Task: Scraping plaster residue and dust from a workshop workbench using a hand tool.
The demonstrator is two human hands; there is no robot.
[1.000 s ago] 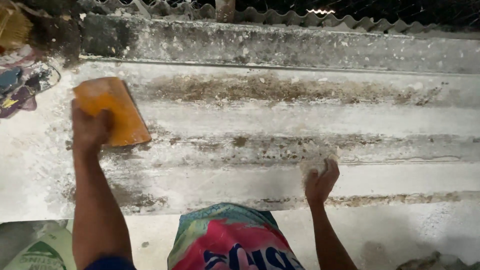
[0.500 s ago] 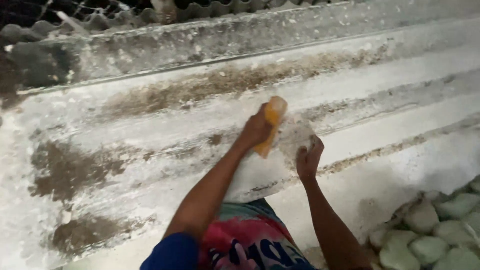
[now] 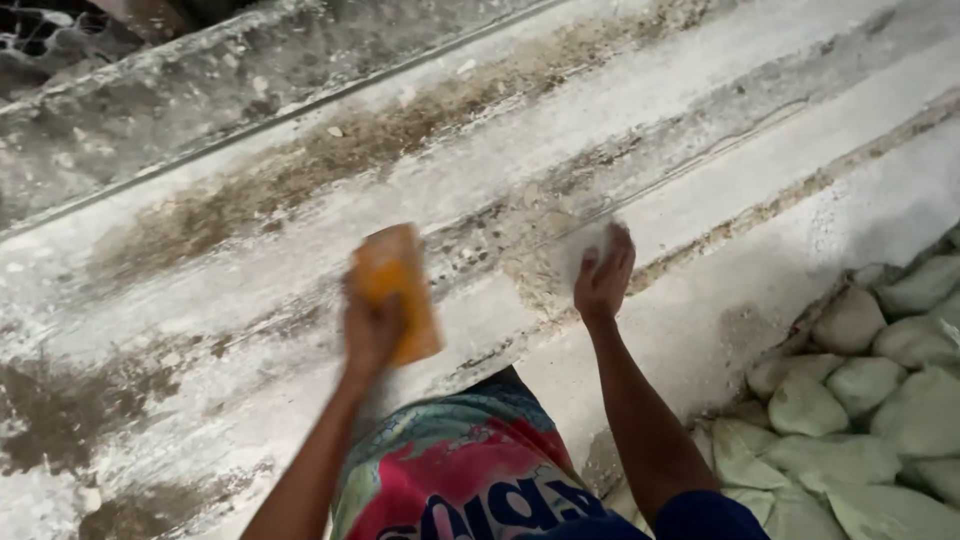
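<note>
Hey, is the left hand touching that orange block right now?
Touching. The head view shows the left hand wrapped around the lower end of the orange block, fingers overlapping its edge with no gap, though the image is motion-blurred.

The ribbed white surface [image 3: 250, 290] is lying open across the centre and left of the frame, offering free passage. The left hand [image 3: 372, 330], gripping an orange pad [image 3: 395, 285], is occupying the middle. The right hand [image 3: 603, 280] is pressing beside it. Pale lumps [image 3: 860, 400] are crowding the lower right. A raised ledge [image 3: 200, 90] is bounding the upper left.
</note>
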